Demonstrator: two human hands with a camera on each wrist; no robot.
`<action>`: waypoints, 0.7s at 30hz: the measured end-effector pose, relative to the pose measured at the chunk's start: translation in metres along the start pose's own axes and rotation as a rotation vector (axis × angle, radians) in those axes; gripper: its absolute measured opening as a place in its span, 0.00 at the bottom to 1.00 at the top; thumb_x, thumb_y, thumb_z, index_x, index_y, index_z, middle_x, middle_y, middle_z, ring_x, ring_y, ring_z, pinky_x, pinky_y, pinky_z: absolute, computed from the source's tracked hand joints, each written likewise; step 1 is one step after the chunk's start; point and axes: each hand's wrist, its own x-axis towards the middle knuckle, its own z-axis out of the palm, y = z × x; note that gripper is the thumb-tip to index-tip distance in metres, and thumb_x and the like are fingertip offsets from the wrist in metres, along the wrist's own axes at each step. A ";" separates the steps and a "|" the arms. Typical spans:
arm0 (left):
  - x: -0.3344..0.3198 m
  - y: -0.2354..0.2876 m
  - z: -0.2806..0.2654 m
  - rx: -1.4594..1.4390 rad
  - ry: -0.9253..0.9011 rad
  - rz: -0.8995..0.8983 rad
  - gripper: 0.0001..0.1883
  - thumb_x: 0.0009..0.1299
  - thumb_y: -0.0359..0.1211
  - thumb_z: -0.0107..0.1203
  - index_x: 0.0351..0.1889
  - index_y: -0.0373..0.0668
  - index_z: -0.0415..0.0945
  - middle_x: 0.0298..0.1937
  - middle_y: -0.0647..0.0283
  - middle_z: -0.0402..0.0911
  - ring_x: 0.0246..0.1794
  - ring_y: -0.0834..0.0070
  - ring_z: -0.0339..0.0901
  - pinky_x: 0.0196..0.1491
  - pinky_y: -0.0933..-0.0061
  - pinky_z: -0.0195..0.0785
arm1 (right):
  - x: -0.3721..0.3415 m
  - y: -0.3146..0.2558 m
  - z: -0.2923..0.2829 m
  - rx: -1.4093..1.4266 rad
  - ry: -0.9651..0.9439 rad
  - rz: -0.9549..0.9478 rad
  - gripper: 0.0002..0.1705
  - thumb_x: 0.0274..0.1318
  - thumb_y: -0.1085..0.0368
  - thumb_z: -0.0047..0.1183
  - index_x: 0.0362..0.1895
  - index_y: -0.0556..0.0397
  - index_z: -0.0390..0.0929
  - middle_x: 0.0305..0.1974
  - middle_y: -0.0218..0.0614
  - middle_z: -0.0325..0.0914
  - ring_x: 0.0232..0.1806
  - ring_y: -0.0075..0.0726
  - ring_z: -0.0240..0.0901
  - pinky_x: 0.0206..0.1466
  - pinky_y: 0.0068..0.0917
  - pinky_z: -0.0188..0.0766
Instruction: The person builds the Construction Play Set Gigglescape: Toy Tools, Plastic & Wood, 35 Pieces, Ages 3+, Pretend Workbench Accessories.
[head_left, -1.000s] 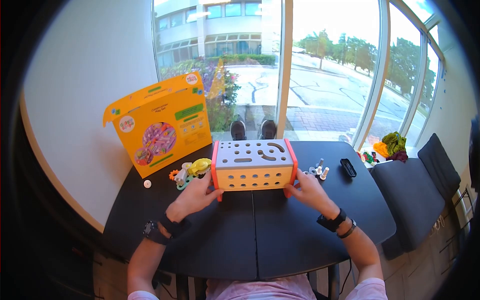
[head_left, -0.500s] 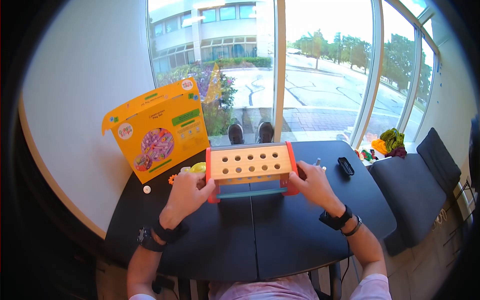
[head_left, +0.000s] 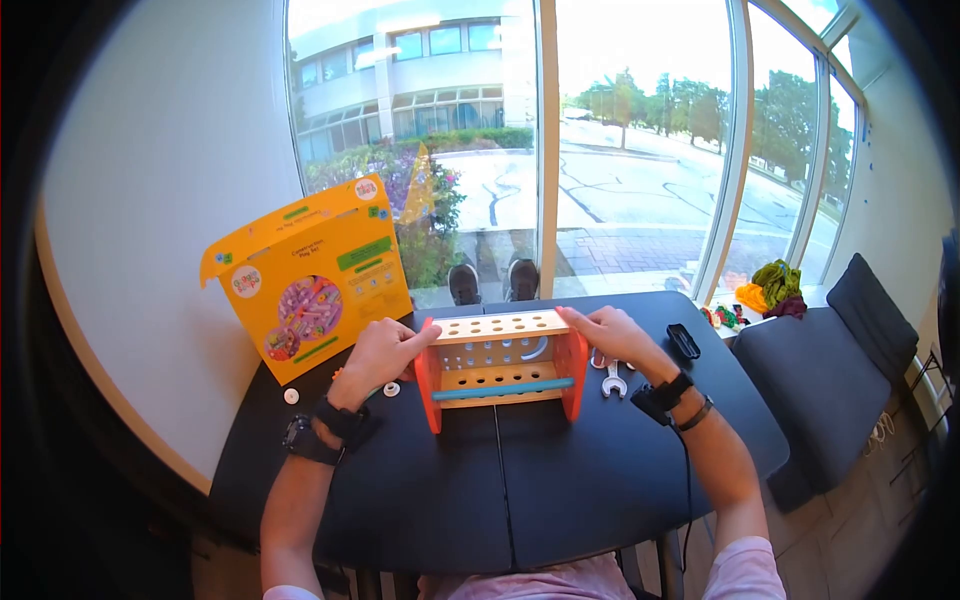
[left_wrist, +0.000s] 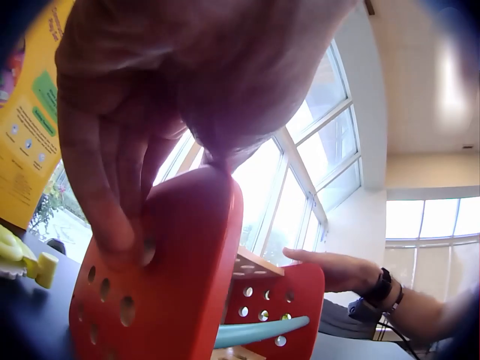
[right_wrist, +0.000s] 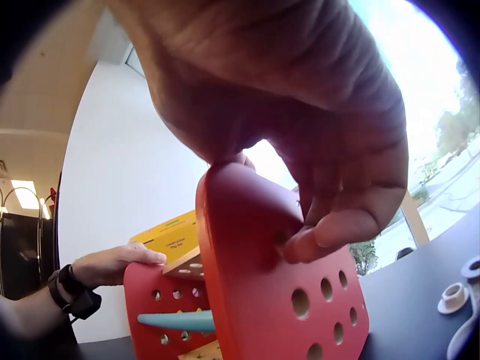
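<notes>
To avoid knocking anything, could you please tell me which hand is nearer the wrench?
Right: the right hand is near the wrench; the left hand is across the wooden toy from it.

The head camera looks forward and down from above, far enough back to take in the tabletop (head_left: 420,490), left hand (head_left: 375,356), right hand (head_left: 616,338) and windows (head_left: 650,190) beyond. The left-wrist camera, low and very close to the left red panel (left_wrist: 180,277), faces forward and right, tilted up; the right-wrist camera, equally close to the right red panel (right_wrist: 251,247), faces forward and left. Each wrist view catches the opposite hand; all three share the teal rod (head_left: 500,391) and yellow box (head_left: 322,262).
</notes>
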 end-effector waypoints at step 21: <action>-0.033 -0.123 0.003 0.445 -0.006 0.226 0.13 0.73 0.38 0.74 0.52 0.46 0.94 0.47 0.54 0.94 0.50 0.54 0.90 0.56 0.55 0.83 | -0.018 0.132 0.016 -0.950 -0.055 -0.788 0.12 0.66 0.70 0.62 0.51 0.45 0.89 0.51 0.31 0.82 0.62 0.41 0.81 0.62 0.39 0.85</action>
